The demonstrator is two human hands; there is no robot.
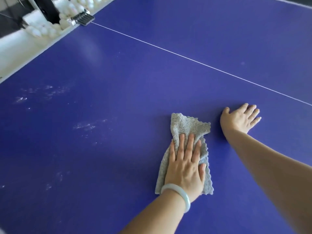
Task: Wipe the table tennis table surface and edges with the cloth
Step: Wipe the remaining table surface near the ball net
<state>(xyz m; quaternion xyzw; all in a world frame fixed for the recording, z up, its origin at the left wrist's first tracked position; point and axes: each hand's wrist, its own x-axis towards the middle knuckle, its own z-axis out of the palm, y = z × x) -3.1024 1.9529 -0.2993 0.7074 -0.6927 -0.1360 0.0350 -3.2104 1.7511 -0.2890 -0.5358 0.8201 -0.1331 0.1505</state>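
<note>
The blue table tennis table (pixel 135 85) fills the view. A grey cloth (pixel 187 127) lies crumpled on it, right of centre. My left hand (pixel 185 164), with a pale bangle on the wrist, presses flat on the cloth's near half with straight fingers. My right hand (pixel 239 118) rests palm down on the bare blue surface just right of the cloth, fingers spread, not touching it.
A thin white line (pixel 185 56) crosses the table diagonally. Whitish dusty smears (pixel 87 125) mark the surface at left. The table's white edge (pixel 42 48) runs along the upper left, with a dark net clamp (pixel 83 18) and several white balls (pixel 67 10) beyond it.
</note>
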